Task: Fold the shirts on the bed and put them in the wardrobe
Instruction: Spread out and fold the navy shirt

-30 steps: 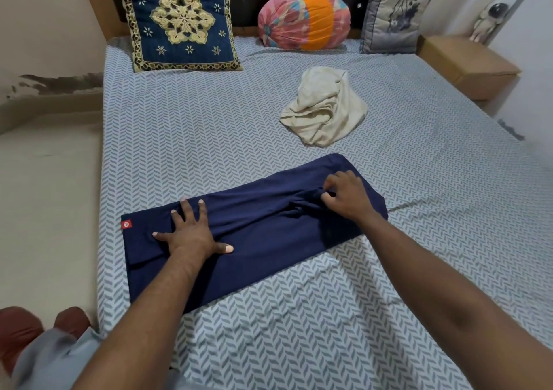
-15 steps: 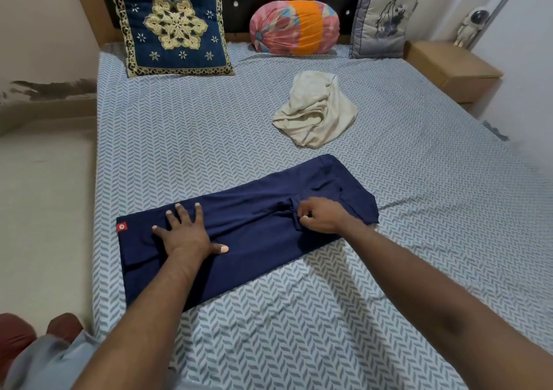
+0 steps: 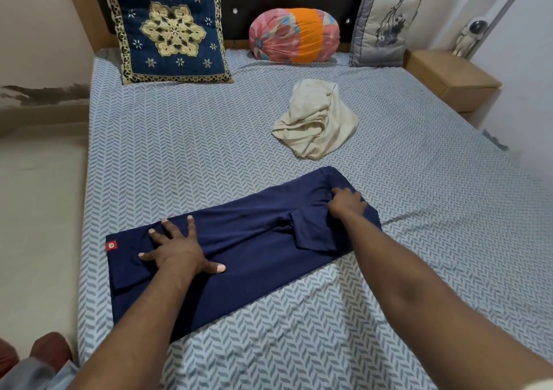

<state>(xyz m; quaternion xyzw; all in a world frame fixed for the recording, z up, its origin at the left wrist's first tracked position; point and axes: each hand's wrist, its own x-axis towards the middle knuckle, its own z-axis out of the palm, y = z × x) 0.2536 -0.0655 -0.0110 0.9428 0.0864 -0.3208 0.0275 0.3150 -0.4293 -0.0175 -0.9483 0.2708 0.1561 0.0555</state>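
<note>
From the head camera, you have the navy shirt lying across the near part of the bed, already folded into a long narrow band with its red tag at the left end. Your left hand lies flat on the left part of the band, fingers spread wide and thumb out, pinning the cloth down. Your right hand sits on the right end, fingers curled down into the fabric and apparently pinching a fold just above the tucked-in sleeve.

This looks like the middle of folding the first shirt: the sides are in, but the band is not yet folded across its length. The next move likely calls for you to lift the right end and bring it over toward the left, keeping the sleeve tucked so it does not slip out.

The cream shirt lies crumpled farther up the bed, apart from the navy one, unfolded. The wardrobe is not in view.
</note>
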